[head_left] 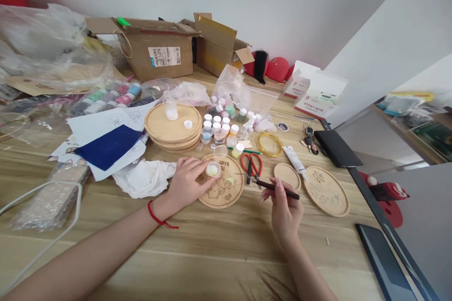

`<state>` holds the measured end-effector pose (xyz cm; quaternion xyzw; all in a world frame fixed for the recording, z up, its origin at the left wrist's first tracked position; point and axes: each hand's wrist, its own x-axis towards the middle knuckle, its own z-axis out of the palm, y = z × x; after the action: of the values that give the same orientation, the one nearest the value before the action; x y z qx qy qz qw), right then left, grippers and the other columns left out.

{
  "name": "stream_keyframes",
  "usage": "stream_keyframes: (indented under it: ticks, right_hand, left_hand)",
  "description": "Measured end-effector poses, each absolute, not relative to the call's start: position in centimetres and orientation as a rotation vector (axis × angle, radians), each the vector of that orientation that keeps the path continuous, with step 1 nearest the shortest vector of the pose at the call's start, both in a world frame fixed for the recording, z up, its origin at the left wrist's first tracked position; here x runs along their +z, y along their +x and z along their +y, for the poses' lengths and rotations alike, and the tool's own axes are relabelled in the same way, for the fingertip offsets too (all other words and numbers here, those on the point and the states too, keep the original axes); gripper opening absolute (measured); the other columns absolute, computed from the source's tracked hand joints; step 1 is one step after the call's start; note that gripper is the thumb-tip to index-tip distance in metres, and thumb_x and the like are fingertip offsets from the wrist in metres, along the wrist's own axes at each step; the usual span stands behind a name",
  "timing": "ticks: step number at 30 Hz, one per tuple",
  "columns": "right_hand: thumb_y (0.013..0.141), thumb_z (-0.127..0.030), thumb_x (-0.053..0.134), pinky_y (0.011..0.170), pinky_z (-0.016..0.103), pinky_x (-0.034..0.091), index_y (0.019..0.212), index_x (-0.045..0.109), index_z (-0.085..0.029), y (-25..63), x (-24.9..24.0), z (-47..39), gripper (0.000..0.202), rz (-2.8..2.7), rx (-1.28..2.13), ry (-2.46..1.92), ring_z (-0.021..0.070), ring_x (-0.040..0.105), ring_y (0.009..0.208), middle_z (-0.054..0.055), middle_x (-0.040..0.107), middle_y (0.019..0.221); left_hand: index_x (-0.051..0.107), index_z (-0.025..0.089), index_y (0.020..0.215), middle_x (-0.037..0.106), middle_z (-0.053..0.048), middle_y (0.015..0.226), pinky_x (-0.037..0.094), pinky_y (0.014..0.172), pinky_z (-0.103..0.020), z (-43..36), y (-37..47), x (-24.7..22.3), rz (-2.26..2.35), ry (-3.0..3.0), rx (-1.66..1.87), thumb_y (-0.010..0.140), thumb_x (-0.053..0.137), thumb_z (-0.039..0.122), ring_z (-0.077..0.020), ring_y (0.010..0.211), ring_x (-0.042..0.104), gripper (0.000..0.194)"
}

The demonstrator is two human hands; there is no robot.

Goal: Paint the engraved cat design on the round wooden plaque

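Note:
My left hand point(187, 179) is closed around a small clear cup point(213, 170) with pale yellow stuff in it. Below that cup lies a round wooden plate point(229, 195) with a line drawing and a patch of pale yellow. A thin dark-handled paintbrush point(277, 188) is pinched in my right hand point(286, 211), its fine tip pointing left over the plate's right part. Just behind the plate stand a yellow-filled jar with a white cap point(238, 150) and red-handled scissors point(251, 164). Crumpled white tissue point(143, 178) lies left of my left hand.
Stacked wooden plates point(155, 124) bear a jar at the back left. Several white-capped jars point(216, 122) stand behind the work. To the right are a glue tube point(294, 160), another drawn plate point(326, 193) and a phone point(384, 263). Cardboard boxes point(158, 51) line the wall.

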<state>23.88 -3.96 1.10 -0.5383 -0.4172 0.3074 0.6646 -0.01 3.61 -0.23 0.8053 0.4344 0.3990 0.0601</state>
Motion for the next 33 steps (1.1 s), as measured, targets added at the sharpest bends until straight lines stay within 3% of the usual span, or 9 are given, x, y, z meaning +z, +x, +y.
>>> stream_keyframes:
  ticks: [5,8,13,16,19,22,27,33]
  right_hand:
    - [0.089,-0.035,0.065,0.049,0.032,0.053,0.091,0.071,-0.017,23.0,1.7,-4.4,0.019,-0.892,0.782,-1.149,0.0185,0.066,0.051,0.002,0.069,0.062]
    - [0.085,-0.025,0.070,0.055,0.035,0.059,0.097,0.071,-0.020,22.3,1.7,-5.0,0.013,-1.083,0.762,-1.123,0.0202,0.069,0.053,0.002,0.074,0.066]
    - [0.079,-0.016,0.075,0.064,0.030,0.059,0.101,0.072,-0.023,21.5,1.7,-5.6,0.024,-1.584,0.429,-1.171,0.0210,0.074,0.069,0.006,0.078,0.083]
    - [0.083,-0.013,0.069,0.060,0.025,0.055,0.090,0.071,-0.021,21.1,2.2,-5.6,0.010,-1.667,0.334,-1.157,0.0165,0.071,0.063,0.005,0.076,0.076]
    - [0.091,-0.016,0.060,0.058,0.024,0.053,0.077,0.068,-0.019,20.7,2.7,-5.4,0.017,-1.553,0.509,-1.185,0.0133,0.065,0.055,0.002,0.069,0.062]
    - [0.093,-0.026,0.058,0.055,0.025,0.053,0.079,0.070,-0.018,20.4,2.8,-5.1,0.020,-1.319,0.761,-1.215,0.0135,0.063,0.051,0.001,0.067,0.057]
    - [0.088,-0.039,0.065,0.047,0.027,0.054,0.084,0.074,-0.016,20.3,2.5,-4.5,0.026,-1.009,0.995,-1.220,0.0156,0.063,0.045,0.002,0.068,0.055]
    - [0.082,-0.040,0.072,0.047,0.028,0.055,0.082,0.075,-0.015,20.7,2.2,-4.4,0.025,-0.933,1.009,-1.186,0.0162,0.064,0.045,0.003,0.069,0.057]
  left_hand:
    - [0.067,0.022,0.105,0.075,-0.004,0.096,0.040,0.084,-0.039,3.1,0.2,0.0,1.263,2.494,1.184,0.086,0.066,0.037,-0.0209,0.088,0.066,0.024]
    - [0.067,0.021,0.106,0.075,-0.004,0.094,0.039,0.086,-0.040,2.7,0.5,0.1,1.202,2.555,1.197,0.086,0.066,0.036,-0.0211,0.090,0.067,0.025]
    - [0.067,0.020,0.110,0.075,-0.005,0.094,0.039,0.086,-0.039,2.3,0.6,0.3,1.135,2.627,1.200,0.088,0.063,0.037,-0.0209,0.090,0.067,0.027]
    - [0.067,0.020,0.110,0.075,-0.005,0.095,0.039,0.086,-0.039,2.2,0.6,0.5,1.098,2.654,1.230,0.089,0.062,0.038,-0.0206,0.090,0.066,0.027]
    - [0.067,0.020,0.109,0.076,-0.005,0.096,0.039,0.085,-0.039,2.1,0.6,0.7,1.050,2.681,1.259,0.090,0.061,0.036,-0.0201,0.088,0.067,0.025]
    - [0.067,0.020,0.108,0.076,-0.005,0.095,0.039,0.085,-0.040,2.0,0.7,0.8,1.050,2.685,1.260,0.089,0.062,0.035,-0.0203,0.089,0.067,0.025]
    - [0.066,0.018,0.107,0.075,-0.005,0.093,0.040,0.085,-0.040,2.0,0.8,0.8,1.073,2.660,1.284,0.086,0.067,0.034,-0.0210,0.088,0.067,0.026]
    - [0.066,0.018,0.107,0.075,-0.004,0.091,0.041,0.084,-0.040,2.1,0.8,0.6,1.114,2.633,1.304,0.084,0.069,0.032,-0.0210,0.087,0.068,0.026]
